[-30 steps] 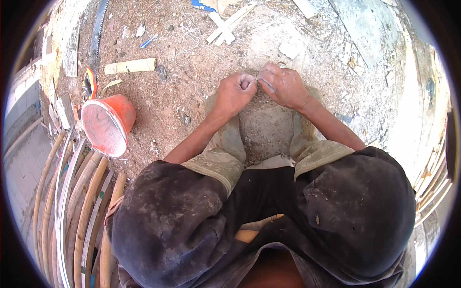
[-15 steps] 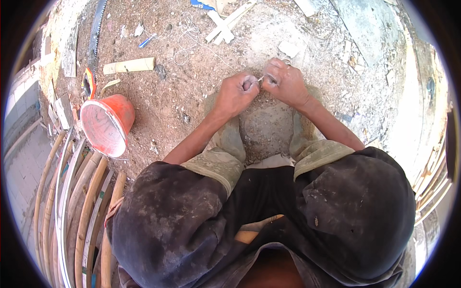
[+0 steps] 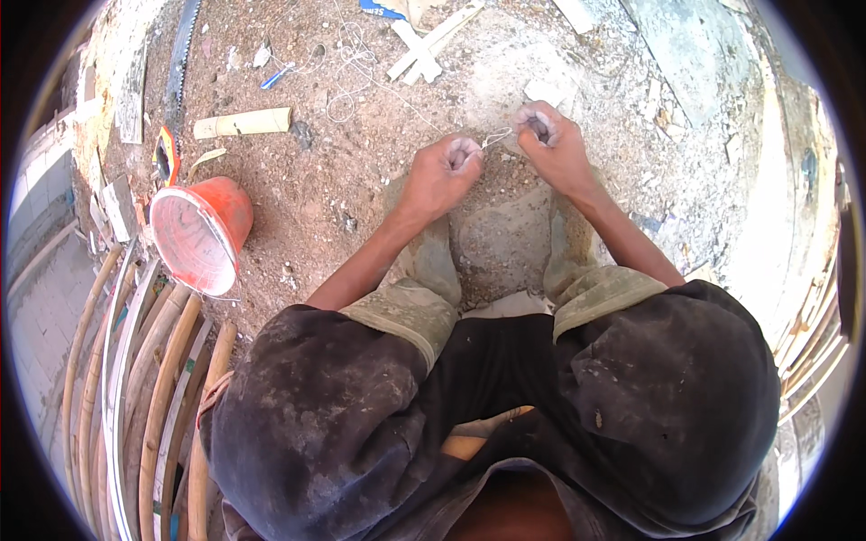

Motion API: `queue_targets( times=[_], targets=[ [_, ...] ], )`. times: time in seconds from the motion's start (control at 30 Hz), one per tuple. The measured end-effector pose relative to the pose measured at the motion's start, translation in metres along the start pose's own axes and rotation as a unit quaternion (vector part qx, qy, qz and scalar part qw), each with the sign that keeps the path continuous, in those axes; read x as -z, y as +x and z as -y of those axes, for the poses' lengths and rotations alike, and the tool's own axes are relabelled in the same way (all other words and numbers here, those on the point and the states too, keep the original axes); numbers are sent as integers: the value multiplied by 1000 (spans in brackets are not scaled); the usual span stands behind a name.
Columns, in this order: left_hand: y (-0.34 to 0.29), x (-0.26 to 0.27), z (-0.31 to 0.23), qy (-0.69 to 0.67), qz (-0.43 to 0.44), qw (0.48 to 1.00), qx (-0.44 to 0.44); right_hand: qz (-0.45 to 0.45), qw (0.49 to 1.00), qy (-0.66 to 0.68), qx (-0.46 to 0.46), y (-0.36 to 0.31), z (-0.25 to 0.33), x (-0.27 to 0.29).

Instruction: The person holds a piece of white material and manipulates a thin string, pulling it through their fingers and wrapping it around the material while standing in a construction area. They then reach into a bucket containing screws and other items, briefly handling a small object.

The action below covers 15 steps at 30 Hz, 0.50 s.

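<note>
A thin white string (image 3: 495, 138) with a small loop in it runs between my two hands over the dusty ground. My left hand (image 3: 443, 171) is closed, thumb against curled fingers, pinching one end of the string. To the right and slightly farther off, my right hand (image 3: 552, 144) is closed too, its fingers curled around the other end. More of the line trails from my left hand toward a loose tangle of white string (image 3: 354, 63) on the ground. The fingertips look dusty white.
An orange bucket (image 3: 236, 212) lies tipped at the left. Beyond it are a handsaw (image 3: 166, 153), a piece of bamboo (image 3: 244, 123) and a blue pen-like item (image 3: 278, 76). Crossed wood strips (image 3: 433, 43) lie ahead. Long wooden poles (image 3: 171, 379) stand at lower left.
My hands were close together at the string; now they are apart. The right hand has moved right and turned, and a looped stretch of string shows between them.
</note>
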State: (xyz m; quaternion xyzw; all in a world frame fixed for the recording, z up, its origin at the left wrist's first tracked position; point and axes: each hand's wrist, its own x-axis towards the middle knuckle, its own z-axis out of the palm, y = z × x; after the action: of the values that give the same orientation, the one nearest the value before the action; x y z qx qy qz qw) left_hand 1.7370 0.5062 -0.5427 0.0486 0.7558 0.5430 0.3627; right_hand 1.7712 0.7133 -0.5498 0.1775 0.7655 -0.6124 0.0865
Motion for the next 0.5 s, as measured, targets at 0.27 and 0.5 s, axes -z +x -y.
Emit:
queue_targets(
  times=[0.27, 0.5],
  targets=[
    [-2, -1, -2, -35, -10, 999, 13, 31, 967, -167, 189, -3, 8, 4],
    [-3, 0, -3, -4, -8, 1000, 7, 104, 886, -333, 304, -5, 17, 2]
  ],
)
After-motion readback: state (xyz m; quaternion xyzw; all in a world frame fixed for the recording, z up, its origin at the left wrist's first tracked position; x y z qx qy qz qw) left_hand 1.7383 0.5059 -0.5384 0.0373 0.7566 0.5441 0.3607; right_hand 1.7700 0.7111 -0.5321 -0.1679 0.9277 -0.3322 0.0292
